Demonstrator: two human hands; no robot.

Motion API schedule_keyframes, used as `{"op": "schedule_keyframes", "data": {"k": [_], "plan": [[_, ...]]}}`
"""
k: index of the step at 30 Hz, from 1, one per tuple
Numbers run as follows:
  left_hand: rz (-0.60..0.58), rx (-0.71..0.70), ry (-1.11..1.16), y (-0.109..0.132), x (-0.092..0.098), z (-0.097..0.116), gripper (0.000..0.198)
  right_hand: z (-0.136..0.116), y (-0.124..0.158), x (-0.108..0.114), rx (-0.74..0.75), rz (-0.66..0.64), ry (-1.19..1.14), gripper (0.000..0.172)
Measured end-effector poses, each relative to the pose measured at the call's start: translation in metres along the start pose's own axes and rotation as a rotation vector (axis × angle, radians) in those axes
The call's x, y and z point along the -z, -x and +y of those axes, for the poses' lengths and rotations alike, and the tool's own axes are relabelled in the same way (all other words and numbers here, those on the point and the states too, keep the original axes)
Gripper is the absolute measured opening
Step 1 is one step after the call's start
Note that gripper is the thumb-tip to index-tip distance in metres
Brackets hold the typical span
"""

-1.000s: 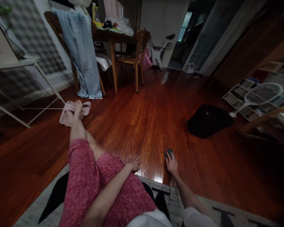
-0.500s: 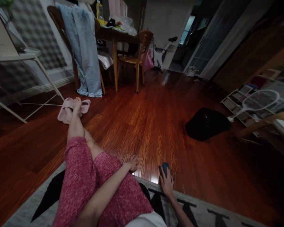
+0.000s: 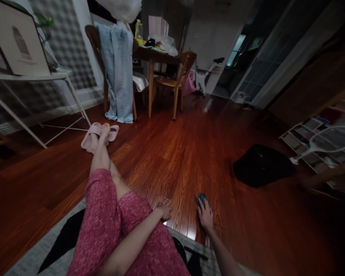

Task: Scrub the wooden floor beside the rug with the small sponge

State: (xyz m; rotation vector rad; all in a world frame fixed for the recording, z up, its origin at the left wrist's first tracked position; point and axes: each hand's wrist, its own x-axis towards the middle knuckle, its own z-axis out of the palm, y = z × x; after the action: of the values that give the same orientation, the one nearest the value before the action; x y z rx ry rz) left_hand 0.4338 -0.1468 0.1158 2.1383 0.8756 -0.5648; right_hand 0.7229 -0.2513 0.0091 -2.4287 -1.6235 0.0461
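My right hand (image 3: 206, 215) lies over a dark teal object (image 3: 201, 199) on the wooden floor (image 3: 172, 165), its fingers spread across the top and partly hiding it. What the object is, I cannot make out. To the left, beside my thigh in pink trousers (image 3: 100, 214), my left hand (image 3: 164, 211) rests near the floor with its fingers apart and nothing in them. A thin rectangular outline (image 3: 162, 198) shows on the floor just beyond its fingertips.
A black bin-like object (image 3: 261, 165) lies on the floor at the right, near a white racket (image 3: 333, 138) and shelves. Chairs, a table and hanging jeans (image 3: 117, 73) stand ahead. Pink slippers (image 3: 89, 135) are by my feet; a patterned rug (image 3: 57, 239) is under my legs.
The view has turned a little to the left, so the room sits farther right and lower in the picture. My right hand is still on the dark teal object.
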Motion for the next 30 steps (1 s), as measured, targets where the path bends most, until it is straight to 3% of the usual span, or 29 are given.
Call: {"op": "schedule_keyframes", "data": {"k": [6,10,13,19,22,24,26,28,30], "plan": [[0.138,0.147,0.057,0.004,0.003,-0.014,0.073,-0.012,-0.050,-0.018,-0.348,0.097,-0.019,0.060],[0.241,0.249,0.106,0.002,0.008,-0.032,0.075,-0.046,-0.089,-0.029,-0.385,0.127,-0.038,0.060],[0.283,0.304,0.143,0.000,0.018,-0.050,0.076,-0.091,-0.116,-0.035,-0.204,0.056,-0.042,0.058],[0.384,0.464,0.190,0.003,0.049,-0.082,0.073,-0.206,-0.135,-0.052,0.473,-0.147,-0.057,0.054],[0.383,0.463,0.179,0.002,0.048,-0.090,0.074,-0.234,-0.137,-0.055,0.683,-0.239,-0.077,0.053],[0.394,0.444,0.173,-0.001,0.041,-0.092,0.074,-0.231,-0.144,-0.052,0.766,-0.265,-0.091,0.052],[0.420,0.421,0.157,-0.005,0.033,-0.094,0.069,-0.211,-0.156,-0.049,0.753,-0.233,-0.091,0.052],[0.444,0.407,0.145,-0.008,0.028,-0.095,0.057,-0.181,-0.173,-0.044,0.609,-0.164,-0.067,0.051],[0.452,0.403,0.147,-0.010,0.027,-0.095,0.044,-0.148,-0.190,-0.039,0.352,-0.085,-0.029,0.052]]}}
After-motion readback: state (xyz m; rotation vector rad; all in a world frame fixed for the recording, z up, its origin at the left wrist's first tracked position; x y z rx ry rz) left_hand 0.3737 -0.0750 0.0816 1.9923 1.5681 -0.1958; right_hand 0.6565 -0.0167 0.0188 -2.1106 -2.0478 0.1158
